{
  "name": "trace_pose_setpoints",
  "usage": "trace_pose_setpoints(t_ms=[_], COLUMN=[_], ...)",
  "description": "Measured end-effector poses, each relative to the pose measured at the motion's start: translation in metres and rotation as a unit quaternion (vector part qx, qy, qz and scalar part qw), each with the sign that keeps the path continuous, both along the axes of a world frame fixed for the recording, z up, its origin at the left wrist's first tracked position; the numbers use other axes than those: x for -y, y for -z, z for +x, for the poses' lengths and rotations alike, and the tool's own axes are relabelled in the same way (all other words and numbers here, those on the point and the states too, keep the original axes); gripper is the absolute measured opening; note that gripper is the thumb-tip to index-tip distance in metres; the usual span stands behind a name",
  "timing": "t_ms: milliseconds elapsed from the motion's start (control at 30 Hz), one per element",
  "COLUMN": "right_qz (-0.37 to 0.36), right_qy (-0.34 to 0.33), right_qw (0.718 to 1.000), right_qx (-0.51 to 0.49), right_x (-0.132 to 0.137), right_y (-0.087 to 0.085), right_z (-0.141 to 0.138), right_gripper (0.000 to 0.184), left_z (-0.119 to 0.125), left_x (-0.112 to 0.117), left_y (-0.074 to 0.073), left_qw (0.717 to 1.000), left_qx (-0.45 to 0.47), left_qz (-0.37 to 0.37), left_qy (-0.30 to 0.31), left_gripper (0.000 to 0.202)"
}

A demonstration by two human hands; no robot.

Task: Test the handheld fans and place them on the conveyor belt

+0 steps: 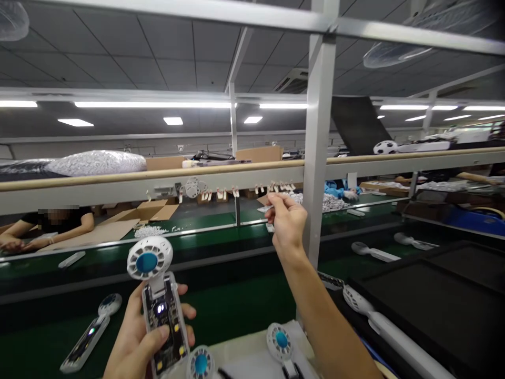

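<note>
Our left hand (138,345) is clamped around a handheld fan (161,310) low in the view. Its clear housing shows a circuit board with lit LEDs, and its round white head with a blue hub stands above our fingers. Our right hand (288,223) is raised well apart from it, its fingertips (273,198) pinching a small pale piece, too small to identify, just below a row of clips (276,186) hanging from the shelf edge.

Closest to us, a white sheet (252,363) carries two blue-hubbed fan heads (281,339). A second fan (89,334) lies on the green counter (224,310) to our left. To our right, a black tray (410,300) holds a long white fan body (386,326).

Farther off, two white fan units (373,252) lie on the counter. Beyond the shelf, a co-worker's forearm (67,229) rests on cardboard (94,234), near a pile of white parts (150,231). Up top sits a soccer ball (385,147).
</note>
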State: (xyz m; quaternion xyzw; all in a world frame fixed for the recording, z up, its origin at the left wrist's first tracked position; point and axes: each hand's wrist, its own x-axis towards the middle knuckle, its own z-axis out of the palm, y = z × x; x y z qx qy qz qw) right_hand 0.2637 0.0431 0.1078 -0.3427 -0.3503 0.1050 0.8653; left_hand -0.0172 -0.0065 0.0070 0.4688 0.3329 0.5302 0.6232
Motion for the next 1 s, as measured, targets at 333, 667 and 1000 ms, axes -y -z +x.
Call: trace_pose_setpoints(t_ms=[333,667,1000], right_qz=[-0.228,-0.515,-0.512], right_qy=[-0.088,-0.326,-0.381], right_qw=[0.947,0.511,0.407], right_qx=[0.209,0.607,0.653], right_x=[0.06,0.098,0.076], right_y=[0.068,0.186,0.201], right_z=[-0.019,-0.035,-0.041], right_gripper=[0.008,0.017,0.006], left_z=[0.0,0.001,-0.005], left_x=[0.0,-0.004,-0.008], left_y=[-0.004,-0.007,-0.006], left_qw=[0.99,0.989,0.988], left_qx=[0.058,0.056,0.049], left_qz=[0.123,0.133,0.145], left_qy=[0.031,0.034,0.033], left_gripper=[0.064,0.065,0.065])
